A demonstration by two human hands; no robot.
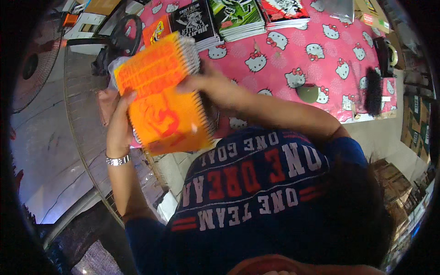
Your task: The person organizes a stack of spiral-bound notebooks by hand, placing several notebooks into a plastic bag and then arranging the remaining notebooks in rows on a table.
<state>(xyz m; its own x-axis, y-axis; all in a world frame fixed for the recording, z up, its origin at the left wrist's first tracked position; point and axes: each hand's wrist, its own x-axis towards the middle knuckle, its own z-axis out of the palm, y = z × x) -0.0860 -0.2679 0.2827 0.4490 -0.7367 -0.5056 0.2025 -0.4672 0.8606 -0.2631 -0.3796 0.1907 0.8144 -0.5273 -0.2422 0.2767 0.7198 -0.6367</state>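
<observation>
A thick stack of orange spiral notebooks (158, 103) with red print is held up, tilted, in front of my body. My left hand (120, 119) grips its left edge, thumb on the cover. At the coil-bound right edge, my right hand (213, 87) is closed on the stack, its thumb on the front and its other fingers mostly hidden. Along the table's far side lie an orange notebook (156, 30), black notebooks (192, 23), green notebooks (237, 16) and red-and-white notebooks (285, 10). The held stack looks slightly blurred.
A pink patterned cloth covers the table (275, 59). On its right lie black coils (373, 91), with a dull green round object (308, 93) nearer me. A fan (34, 66) stands at the left, and cardboard boxes (416, 121) are stacked at the right.
</observation>
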